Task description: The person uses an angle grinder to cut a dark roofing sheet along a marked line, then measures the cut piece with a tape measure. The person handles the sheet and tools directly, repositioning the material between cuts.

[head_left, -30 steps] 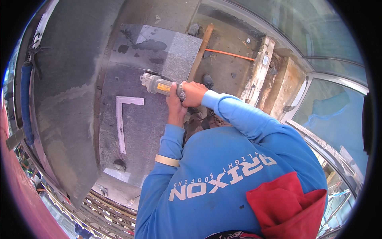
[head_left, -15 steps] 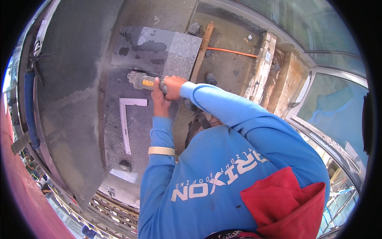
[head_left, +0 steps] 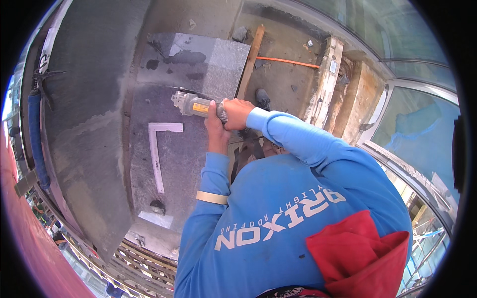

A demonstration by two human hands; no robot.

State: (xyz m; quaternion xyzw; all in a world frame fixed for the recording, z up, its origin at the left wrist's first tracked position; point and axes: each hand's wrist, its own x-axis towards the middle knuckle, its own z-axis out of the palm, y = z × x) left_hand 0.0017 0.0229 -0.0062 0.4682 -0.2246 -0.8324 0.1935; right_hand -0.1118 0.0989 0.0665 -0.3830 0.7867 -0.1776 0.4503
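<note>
Angle grinder sits upper-middle of the frame, fingers of our left hand and right hand wrapped round it, probably partway across the grey slab, but we can't tell how much cutting's left.

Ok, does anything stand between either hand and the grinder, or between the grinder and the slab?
Nothing visible does. The left hand and right hand hold the grinder directly, and no object shows between it and the grey slab. The white square ruler lies apart, lower left of it in the picture.
</note>
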